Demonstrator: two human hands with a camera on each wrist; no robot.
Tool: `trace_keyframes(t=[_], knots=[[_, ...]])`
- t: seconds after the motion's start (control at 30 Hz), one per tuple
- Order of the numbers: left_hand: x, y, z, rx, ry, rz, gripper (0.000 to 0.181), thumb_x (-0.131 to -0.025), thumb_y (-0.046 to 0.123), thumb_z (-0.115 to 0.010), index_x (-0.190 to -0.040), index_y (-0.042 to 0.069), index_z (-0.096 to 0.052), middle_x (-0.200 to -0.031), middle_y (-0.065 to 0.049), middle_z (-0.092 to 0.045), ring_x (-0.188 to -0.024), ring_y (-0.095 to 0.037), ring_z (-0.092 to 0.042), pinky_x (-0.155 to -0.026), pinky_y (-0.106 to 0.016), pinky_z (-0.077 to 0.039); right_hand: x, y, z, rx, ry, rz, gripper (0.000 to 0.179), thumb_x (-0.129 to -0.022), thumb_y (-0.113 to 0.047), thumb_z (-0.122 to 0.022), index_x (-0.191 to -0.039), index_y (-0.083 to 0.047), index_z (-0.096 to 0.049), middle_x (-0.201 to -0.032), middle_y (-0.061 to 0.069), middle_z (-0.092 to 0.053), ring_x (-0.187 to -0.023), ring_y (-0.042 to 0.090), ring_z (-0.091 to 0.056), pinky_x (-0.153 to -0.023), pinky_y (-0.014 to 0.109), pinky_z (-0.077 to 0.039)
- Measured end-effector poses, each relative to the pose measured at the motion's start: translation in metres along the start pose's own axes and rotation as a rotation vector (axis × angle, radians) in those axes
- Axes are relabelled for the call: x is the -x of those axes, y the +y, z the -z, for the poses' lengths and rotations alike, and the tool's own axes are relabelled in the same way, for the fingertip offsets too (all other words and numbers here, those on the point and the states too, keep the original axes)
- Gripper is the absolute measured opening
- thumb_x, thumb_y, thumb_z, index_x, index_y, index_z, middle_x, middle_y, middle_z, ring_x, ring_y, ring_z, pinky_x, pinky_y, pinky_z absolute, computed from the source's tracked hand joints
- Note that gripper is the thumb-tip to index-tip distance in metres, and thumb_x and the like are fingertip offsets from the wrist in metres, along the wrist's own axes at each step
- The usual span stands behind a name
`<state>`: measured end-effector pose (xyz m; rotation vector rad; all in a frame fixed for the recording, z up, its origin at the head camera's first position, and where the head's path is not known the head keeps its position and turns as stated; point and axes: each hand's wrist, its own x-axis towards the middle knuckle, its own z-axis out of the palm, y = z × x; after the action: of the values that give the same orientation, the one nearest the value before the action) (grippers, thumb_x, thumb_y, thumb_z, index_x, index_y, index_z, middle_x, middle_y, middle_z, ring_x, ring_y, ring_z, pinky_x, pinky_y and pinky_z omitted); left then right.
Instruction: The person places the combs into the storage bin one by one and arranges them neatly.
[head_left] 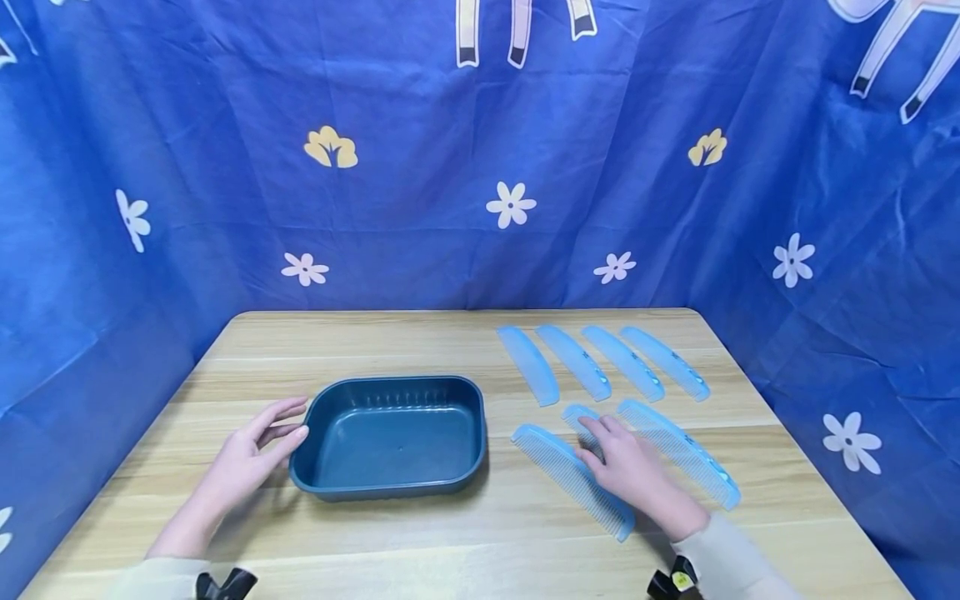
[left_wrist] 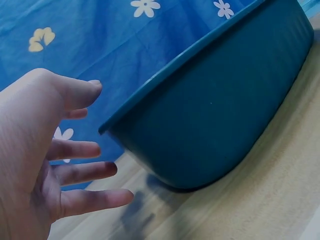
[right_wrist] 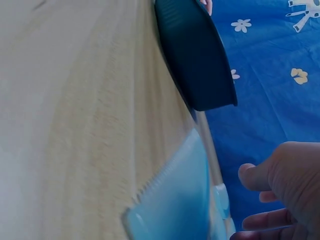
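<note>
Right of the teal basin [head_left: 390,493], a pale blue comb [head_left: 574,415], partly beneath the right hand [head_left: 628,467]: thumb and fingers parted, no hold visible, contact impossible to tell. At the basin's left end, the left hand [head_left: 247,458], fingers spread, gripping nothing. Right of the basin, two flanking combs [head_left: 573,482]; toward its far side, four combs [head_left: 574,362] in a row. Under the basin, a wooden table [head_left: 450,550]; behind, a blue curtain [head_left: 420,242].
</note>
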<state>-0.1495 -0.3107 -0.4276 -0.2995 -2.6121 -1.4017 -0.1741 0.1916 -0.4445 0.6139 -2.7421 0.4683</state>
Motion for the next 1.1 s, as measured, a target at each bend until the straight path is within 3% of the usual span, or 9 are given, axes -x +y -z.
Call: trace_keyframes(t=[0.13,0.27,0.47,0.83,1.1], knots=[[0.001,-0.003,-0.002,0.036,-0.012,0.036,0.044,-0.095,0.024,-0.054,-0.137,0.01,-0.044,-0.132,-0.016,-0.048,-0.101,0.006,-0.054,-0.066,-0.03,-0.055,0.002,-0.002,-0.004,-0.012,-0.051,-0.02,0.048,-0.082,-0.029,-0.071,-0.124,-0.008,-0.058,-0.105,0.008,-0.06,-0.082,0.022,-0.061,-0.062,0.035,-0.052],[0.001,-0.005,-0.003,0.086,-0.024,0.048,0.045,-0.095,0.023,-0.054,-0.137,0.011,-0.044,-0.131,-0.016,-0.048,-0.101,0.001,-0.056,-0.066,-0.033,-0.055,0.003,-0.004,-0.008,-0.004,-0.095,-0.02,0.049,-0.082,-0.032,-0.071,-0.123,-0.008,-0.058,-0.106,0.008,-0.06,-0.089,0.025,-0.06,-0.071,0.04,-0.053],[0.003,-0.009,-0.003,0.109,-0.036,0.037,0.046,-0.096,0.021,-0.053,-0.139,0.01,-0.041,-0.13,-0.022,-0.046,-0.098,-0.003,-0.059,-0.063,-0.035,-0.056,0.004,-0.007,-0.012,0.007,-0.141,-0.021,0.048,-0.082,-0.035,-0.071,-0.121,-0.009,-0.06,-0.101,0.005,-0.06,-0.087,0.021,-0.06,-0.068,0.039,-0.052],[0.002,-0.017,-0.009,0.194,-0.054,0.091,0.049,-0.097,0.023,-0.051,-0.142,0.012,-0.036,-0.133,-0.027,-0.039,-0.1,0.003,-0.055,-0.065,-0.035,-0.056,0.0,-0.011,-0.011,0.016,-0.219,-0.06,0.051,-0.077,-0.034,-0.075,-0.119,-0.008,-0.061,-0.093,0.001,-0.056,-0.078,0.017,-0.054,-0.065,0.037,-0.049],[0.003,-0.024,-0.013,0.231,-0.017,0.099,0.047,-0.098,0.022,-0.049,-0.143,0.014,-0.036,-0.125,-0.016,-0.045,-0.097,0.001,-0.056,-0.062,-0.039,-0.056,-0.01,-0.015,-0.01,-0.072,-0.341,-0.151,0.045,-0.077,-0.027,-0.076,-0.116,-0.007,-0.061,-0.09,0.001,-0.051,-0.074,0.016,-0.047,-0.067,0.038,-0.046]])
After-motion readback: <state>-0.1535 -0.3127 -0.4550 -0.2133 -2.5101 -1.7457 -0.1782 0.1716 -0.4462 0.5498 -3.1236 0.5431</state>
